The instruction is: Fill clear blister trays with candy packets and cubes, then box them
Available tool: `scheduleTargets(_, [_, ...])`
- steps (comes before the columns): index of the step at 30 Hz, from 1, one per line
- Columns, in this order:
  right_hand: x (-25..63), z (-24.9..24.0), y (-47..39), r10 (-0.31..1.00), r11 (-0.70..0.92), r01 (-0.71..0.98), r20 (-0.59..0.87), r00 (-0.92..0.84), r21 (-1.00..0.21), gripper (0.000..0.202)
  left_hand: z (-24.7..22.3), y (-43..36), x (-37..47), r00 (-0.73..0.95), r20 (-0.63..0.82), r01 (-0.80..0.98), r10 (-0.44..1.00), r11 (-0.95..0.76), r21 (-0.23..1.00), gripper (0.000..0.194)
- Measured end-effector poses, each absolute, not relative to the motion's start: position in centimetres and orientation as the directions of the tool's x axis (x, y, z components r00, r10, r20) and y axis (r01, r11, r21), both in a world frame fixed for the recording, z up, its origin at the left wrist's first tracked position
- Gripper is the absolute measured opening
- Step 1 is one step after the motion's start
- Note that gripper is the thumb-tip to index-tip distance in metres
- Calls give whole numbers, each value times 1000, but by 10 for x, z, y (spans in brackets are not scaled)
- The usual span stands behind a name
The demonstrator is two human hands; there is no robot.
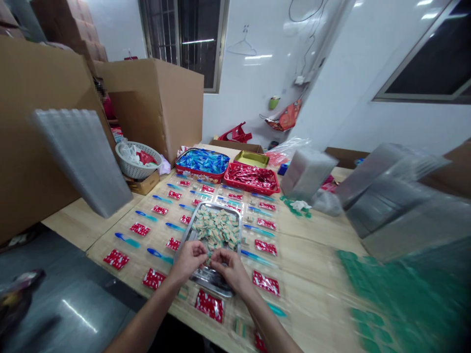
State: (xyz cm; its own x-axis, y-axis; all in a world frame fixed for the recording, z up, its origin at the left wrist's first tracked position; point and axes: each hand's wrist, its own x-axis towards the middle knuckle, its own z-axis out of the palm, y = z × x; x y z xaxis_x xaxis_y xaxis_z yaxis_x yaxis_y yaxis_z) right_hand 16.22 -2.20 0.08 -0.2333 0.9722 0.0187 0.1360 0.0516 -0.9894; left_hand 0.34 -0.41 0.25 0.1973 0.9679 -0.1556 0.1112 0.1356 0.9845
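A metal tray holds a heap of small beige-and-green pieces. Over its near half, my left hand has its fingertips pinched together. Close to it on the right, my right hand is pinched in the same way, the fingertips nearly meeting. Whatever lies between the fingers is too small or hidden to name. Around the tray are rows of clear plastic trays with blue-and-teal brush-like items and red patterned packets. A few beige-and-green pieces lie in compartments near my right forearm.
At the back stand a tin of blue wrapped items, a red tray of shiny red packets and a gold-coloured tray. Stacks of clear plastic trays lean left and stand right. Green discs lie at right. Cardboard boxes border the left.
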Motion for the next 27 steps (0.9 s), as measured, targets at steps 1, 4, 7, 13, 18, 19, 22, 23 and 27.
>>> scheduleTargets(1, [161, 1, -22, 978, 66, 136, 36, -207, -988, 11, 4, -6, 4, 191, -176, 37, 966, 172, 984, 15])
scheduleTargets(4, [162, 2, -25, 981, 118, 156, 90, -173, -981, 9, 7, -11, 5, 187, -219, -20, 958, 227, 974, 21])
scheduleTargets(7, [163, 3, -28, 981, 128, 205, 93, -171, -970, 5, 8, -14, 6, 182, -257, -44, 949, 269, 962, 24])
scheduleTargets(13, [155, -7, -29, 992, 67, 120, 54, -114, -990, 17, 9, -18, 4, 187, -306, -123, 933, 331, 936, 26])
scheduleTargets(18, [150, -5, -12, 976, 135, 199, 96, -197, -971, 9, 15, -8, -13, 144, -195, 1, 970, 197, 980, 21])
scheduleTargets(19, [150, -2, -9, 972, 162, 244, 112, -206, -956, 8, 16, -5, -18, 107, -175, 23, 979, 173, 985, 20])
scheduleTargets(22, [149, 4, -3, 954, 264, 462, 158, -257, -847, 11, 20, 0, -34, 32, -135, 76, 990, 132, 988, 18])
scheduleTargets(23, [147, 5, -4, 944, 300, 539, 162, -289, -787, 12, 20, 1, -38, 29, -127, 86, 991, 124, 989, 17])
scheduleTargets(27, [139, 4, -13, 921, 370, 734, 124, -368, -569, 9, 17, -3, -47, 64, -131, 131, 989, 122, 984, 18])
